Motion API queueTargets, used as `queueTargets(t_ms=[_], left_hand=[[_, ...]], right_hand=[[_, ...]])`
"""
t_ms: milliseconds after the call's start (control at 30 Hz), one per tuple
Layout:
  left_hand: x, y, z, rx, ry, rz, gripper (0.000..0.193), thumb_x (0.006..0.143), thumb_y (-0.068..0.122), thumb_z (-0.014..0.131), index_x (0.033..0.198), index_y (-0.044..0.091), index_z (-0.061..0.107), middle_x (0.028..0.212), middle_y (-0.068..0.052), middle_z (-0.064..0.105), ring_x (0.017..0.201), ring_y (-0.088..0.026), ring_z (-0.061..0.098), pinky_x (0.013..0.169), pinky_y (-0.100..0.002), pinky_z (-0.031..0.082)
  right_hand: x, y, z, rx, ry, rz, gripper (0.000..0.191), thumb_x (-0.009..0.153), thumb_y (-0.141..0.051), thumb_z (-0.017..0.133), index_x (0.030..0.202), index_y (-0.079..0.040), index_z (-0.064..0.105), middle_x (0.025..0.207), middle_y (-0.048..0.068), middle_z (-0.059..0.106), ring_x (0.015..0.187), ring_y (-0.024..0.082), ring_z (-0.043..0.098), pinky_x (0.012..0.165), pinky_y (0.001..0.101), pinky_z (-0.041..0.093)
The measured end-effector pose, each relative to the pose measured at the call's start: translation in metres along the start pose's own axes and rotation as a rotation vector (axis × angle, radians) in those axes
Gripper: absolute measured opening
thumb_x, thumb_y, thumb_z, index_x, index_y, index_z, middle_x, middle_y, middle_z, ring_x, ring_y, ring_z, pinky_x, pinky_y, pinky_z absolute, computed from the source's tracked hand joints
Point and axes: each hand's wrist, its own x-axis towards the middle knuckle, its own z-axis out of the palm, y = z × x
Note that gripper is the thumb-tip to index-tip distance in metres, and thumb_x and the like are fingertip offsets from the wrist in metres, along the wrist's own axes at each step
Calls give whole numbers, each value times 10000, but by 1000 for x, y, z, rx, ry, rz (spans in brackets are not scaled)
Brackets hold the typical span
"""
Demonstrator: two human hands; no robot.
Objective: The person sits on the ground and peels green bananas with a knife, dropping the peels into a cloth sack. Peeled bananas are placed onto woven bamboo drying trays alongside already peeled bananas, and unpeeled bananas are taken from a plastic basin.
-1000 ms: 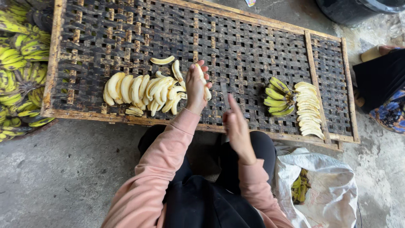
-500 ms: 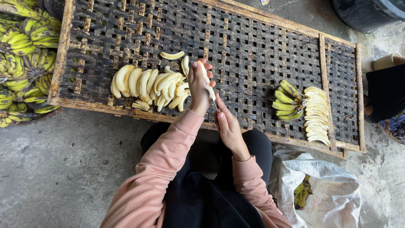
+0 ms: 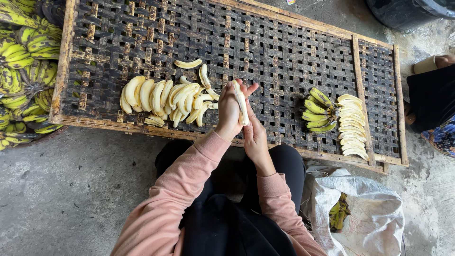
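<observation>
Now peeling a banana (image 3: 241, 100) over the rack (image 3: 284, 52).

Left hand (image 3: 229, 110) curled tight around the pale banana, holding it upright above the rack's near edge; right hand (image 3: 254, 135) just beside it, fingers loosely bent, touching its lower end. Peeled pile (image 3: 163, 98) to the left, green bunch (image 3: 318, 111) to the right, white sack (image 3: 374, 213) on the floor.

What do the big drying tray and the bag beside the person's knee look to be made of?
Tray: seemingly split bamboo or similar strips, woven into an open lattice, dark and matte, in a paler wooden frame. Bag: likely woven plastic sacking, white and crumpled, with a slight sheen. Left hand holds a peeled banana; right hand is beside it.
</observation>
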Motion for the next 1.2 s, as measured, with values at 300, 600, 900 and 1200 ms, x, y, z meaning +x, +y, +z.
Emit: queueTargets(t_ms=[300, 600, 900, 1200], left_hand=[[-10, -6, -1, 235, 29, -70, 305, 1040, 123, 365, 1216, 8, 586, 1145, -161, 709, 1257, -326, 594, 1056, -422, 455], [9, 23, -7, 292, -170, -224, 389, 1132, 323, 481, 1309, -10, 577, 1191, -125, 636, 1102, -225, 622, 894, -320, 581], [41, 46, -61, 1711, -300, -124, 442, 975, 190, 643, 1349, 20, 482, 1163, -189, 684, 962, -283, 712, 833, -430, 565], [61, 41, -67, 2363, -176, -361, 640, 924, 169, 692, 1509, 68, 450, 1312, -181, 660, 1202, -346, 661, 956, -472, 572]], right_hand=[[13, 18, -2, -248, 87, -21, 461, 1109, -99, 389, 1558, -3, 419, 1580, 206, 499, 1472, 304, 486, 1201, 378, 386], [37, -25, -14, -1047, 67, 26, 589, 1049, -244, 595, 1599, -225, 386, 992, 141, 647, 732, 328, 656, 624, 431, 541], [102, 51, -151, -1279, 158, 185, 596, 1073, -434, 621, 1495, -55, 439, 1122, 244, 657, 828, 381, 690, 632, 470, 553], [80, 127, -250, -1254, 513, 529, 458, 876, -307, 812, 1191, -33, 626, 1162, 242, 671, 1058, 449, 653, 882, 527, 526]])
